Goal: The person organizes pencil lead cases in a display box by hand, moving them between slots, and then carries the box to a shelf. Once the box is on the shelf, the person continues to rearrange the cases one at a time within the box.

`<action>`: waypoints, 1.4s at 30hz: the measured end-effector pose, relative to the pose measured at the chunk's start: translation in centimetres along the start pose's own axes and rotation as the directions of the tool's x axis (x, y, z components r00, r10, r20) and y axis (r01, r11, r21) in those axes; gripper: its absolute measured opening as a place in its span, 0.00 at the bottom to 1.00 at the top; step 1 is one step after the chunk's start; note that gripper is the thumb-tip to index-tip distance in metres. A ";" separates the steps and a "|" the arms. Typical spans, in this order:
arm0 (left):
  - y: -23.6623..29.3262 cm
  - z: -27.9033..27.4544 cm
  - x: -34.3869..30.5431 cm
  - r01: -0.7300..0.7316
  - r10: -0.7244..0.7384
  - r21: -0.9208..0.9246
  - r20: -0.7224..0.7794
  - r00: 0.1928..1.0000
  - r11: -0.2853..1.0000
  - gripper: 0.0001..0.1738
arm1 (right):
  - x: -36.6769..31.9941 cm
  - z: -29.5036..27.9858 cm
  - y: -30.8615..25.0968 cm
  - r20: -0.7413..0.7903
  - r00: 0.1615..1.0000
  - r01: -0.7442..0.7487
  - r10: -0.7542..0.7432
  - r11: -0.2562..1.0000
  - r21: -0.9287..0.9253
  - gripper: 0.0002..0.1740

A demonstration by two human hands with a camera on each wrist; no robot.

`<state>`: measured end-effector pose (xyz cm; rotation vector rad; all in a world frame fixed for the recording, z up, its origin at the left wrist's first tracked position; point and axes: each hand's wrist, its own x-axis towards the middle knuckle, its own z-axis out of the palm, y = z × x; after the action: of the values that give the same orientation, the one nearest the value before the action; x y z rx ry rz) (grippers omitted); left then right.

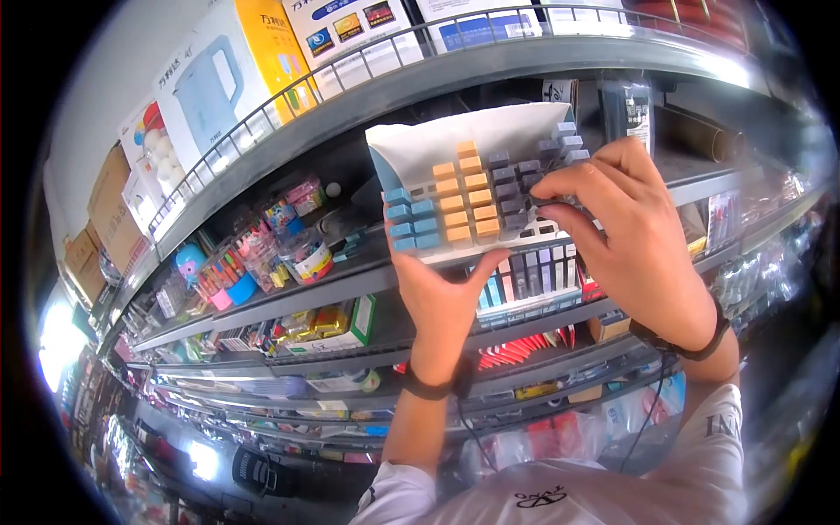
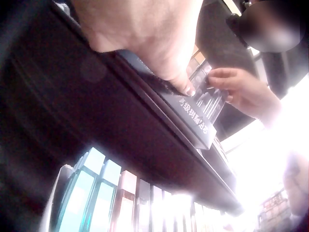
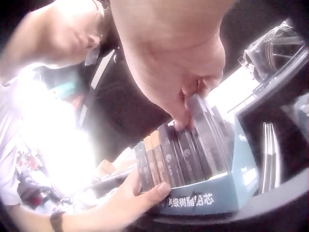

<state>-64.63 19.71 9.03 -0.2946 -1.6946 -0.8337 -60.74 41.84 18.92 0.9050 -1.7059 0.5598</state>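
An open cardboard display box (image 1: 404, 149) holds upright pencil lead cases in rows, with blue, orange-yellow and dark caps. Lettering runs along its blue front in the right wrist view. My left hand (image 1: 442, 297) grips the box at its near left part, thumb over the front edge. Over the right part of the box, my right hand (image 1: 626, 227) pinches a dark pencil lead case (image 3: 205, 130) between thumb and fingers. That case stands a little higher than its neighbours in the right wrist view. Several empty slots show near the front right of the box.
Under the box, another box of pencil lead cases (image 1: 529, 276) stands on a lower shelf. Clear tubs (image 1: 306, 254) of small goods sit to the left. Above, a wire rail (image 1: 350, 66) fronts large cartons. A brown cardboard tube (image 1: 696, 131) lies at right.
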 end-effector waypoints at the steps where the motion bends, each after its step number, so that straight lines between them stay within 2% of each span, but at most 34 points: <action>1: -0.1 0.0 0.0 -0.004 0.004 0.004 0.000 1.000 1.000 0.59 | 0.1 0.0 0.1 -0.018 1.000 0.009 -0.009 1.000 0.010 0.13; 7: 0.1 -0.1 0.0 0.015 -0.015 0.013 -0.003 1.000 1.000 0.63 | 0.4 -1.4 0.2 -0.155 0.986 0.074 -0.063 0.995 0.071 0.15; 12: 0.2 -0.1 0.0 -0.004 0.004 0.031 -0.005 1.000 1.000 0.65 | 0.2 -2.3 0.8 -0.311 0.943 0.131 -0.116 0.991 0.029 0.16; 16: 0.7 -0.1 -0.2 0.064 -0.065 0.044 0.008 0.998 0.997 0.65 | 0.2 -2.2 1.6 -0.331 0.935 0.134 -0.130 0.991 -0.011 0.16; 23: 0.5 0.0 -0.3 0.090 -0.090 -0.007 0.007 0.996 0.996 0.65 | 0.0 -2.3 1.8 -0.368 0.929 0.053 -0.042 0.998 0.020 0.14; 27: 0.2 -0.1 -0.5 0.094 -0.094 0.070 0.002 0.996 0.993 0.63 | 0.0 -1.7 1.6 -0.320 0.946 0.053 -0.046 0.998 0.015 0.13; 35: 0.4 -0.1 -0.1 0.034 -0.034 -0.006 -0.002 0.999 0.999 0.59 | 0.4 -0.6 1.7 -0.192 0.981 -0.024 0.028 1.000 0.020 0.12; 42: 0.0 0.0 -0.4 0.037 -0.037 0.038 0.006 0.999 0.999 0.58 | 0.7 -0.2 1.5 -0.194 0.981 -0.006 0.008 1.000 0.011 0.12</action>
<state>-64.52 19.78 8.64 -0.2411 -1.7244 -0.8274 -61.89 42.68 19.71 0.8242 -1.5323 0.6413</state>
